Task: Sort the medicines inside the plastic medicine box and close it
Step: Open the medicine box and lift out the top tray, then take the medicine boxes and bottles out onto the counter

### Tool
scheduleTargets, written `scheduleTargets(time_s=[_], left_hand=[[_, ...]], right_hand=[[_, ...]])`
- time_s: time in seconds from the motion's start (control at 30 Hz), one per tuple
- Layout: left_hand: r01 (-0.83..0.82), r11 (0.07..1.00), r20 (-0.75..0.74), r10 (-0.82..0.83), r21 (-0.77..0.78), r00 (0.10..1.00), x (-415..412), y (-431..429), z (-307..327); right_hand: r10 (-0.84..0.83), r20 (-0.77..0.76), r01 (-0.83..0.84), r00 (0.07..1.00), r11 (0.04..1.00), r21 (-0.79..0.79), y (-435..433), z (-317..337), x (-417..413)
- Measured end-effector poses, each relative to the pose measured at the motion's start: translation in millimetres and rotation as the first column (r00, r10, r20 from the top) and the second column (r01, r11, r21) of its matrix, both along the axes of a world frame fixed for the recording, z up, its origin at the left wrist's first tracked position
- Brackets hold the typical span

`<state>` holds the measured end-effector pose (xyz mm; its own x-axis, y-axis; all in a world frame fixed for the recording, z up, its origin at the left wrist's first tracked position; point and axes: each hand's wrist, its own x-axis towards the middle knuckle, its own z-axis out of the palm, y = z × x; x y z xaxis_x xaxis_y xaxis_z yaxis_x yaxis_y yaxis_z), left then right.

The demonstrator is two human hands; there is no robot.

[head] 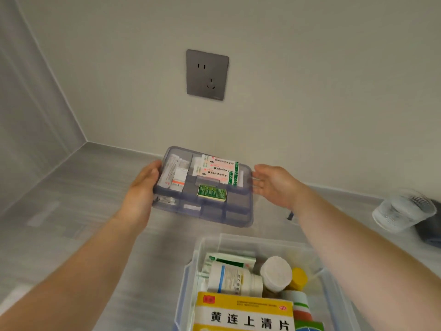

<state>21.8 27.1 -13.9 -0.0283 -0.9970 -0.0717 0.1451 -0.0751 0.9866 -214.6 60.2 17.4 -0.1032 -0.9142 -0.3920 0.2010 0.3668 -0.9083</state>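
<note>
My left hand (140, 194) grips the left edge of a translucent blue compartment tray (214, 212), thumb on its rim, holding it above the counter. In the tray lie white-and-green packets (219, 170), a small green box (211, 192) and small items on the left. My right hand (274, 185) is spread open at the tray's right edge; contact is unclear. Below, the clear plastic medicine box (238, 242) stands open, holding a lying white bottle (233, 278), a white-capped bottle (275, 273), a yellow cap (299, 279) and a yellow-and-white carton (243, 314).
The grey counter (83, 211) runs into a wall corner at the left. A grey wall socket (207, 75) sits above the tray. At the right edge a clear plastic cup (401, 211) lies on its side against a dark object (429, 230).
</note>
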Motion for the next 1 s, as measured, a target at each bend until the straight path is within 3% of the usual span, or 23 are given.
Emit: scheduleTargets(time_s=[0.07,0.23,0.33,0.47,0.57,0.67,0.73,0.8,0.83,0.9,1.0], left_hand=[[-0.009,0.999,0.005,0.008,0.041,1.0,7,-9,-18],[0.001,0.986,0.119,-0.021,0.169,0.993,8,-15,-52],[-0.009,0.978,0.116,-0.016,0.211,0.993,2,-11,-60],[0.004,0.982,0.219,-0.046,0.188,0.975,-4,-3,-60],[0.01,0.994,0.398,-0.054,0.111,0.916,-7,9,-53],[-0.039,0.999,0.5,0.027,0.013,0.866,-7,32,-34],[-0.04,0.997,0.413,0.061,-0.061,0.909,-3,55,-16],[-0.029,0.993,0.211,0.053,-0.118,0.976,6,91,1],[-0.01,0.991,0.158,0.032,-0.135,0.987,10,111,8],[0.072,0.98,0.2,-0.034,-0.184,0.979,16,149,12],[0.278,0.92,0.502,-0.11,-0.275,0.858,11,189,-2]], right_hand=[[0.042,0.004,-0.043,0.999,0.996,0.075,-16,-17,2],[0.161,-0.179,-0.115,0.971,0.962,0.247,-36,-56,7],[0.209,-0.304,-0.129,0.929,0.957,0.261,-38,-64,6],[0.282,-0.528,-0.168,0.801,0.953,0.253,-26,-52,1],[0.183,-0.682,-0.156,0.708,0.983,0.102,-4,-29,0],[-0.028,-0.696,-0.083,0.717,0.989,-0.125,30,0,0],[-0.129,-0.681,-0.068,0.721,0.965,-0.254,65,16,0],[-0.169,-0.668,-0.086,0.725,0.94,-0.331,106,22,4],[-0.167,-0.671,-0.102,0.722,0.934,-0.342,126,21,6],[-0.124,-0.728,-0.139,0.674,0.947,-0.29,162,13,12],[0.021,-0.812,-0.15,0.584,0.985,-0.082,196,-4,20]])
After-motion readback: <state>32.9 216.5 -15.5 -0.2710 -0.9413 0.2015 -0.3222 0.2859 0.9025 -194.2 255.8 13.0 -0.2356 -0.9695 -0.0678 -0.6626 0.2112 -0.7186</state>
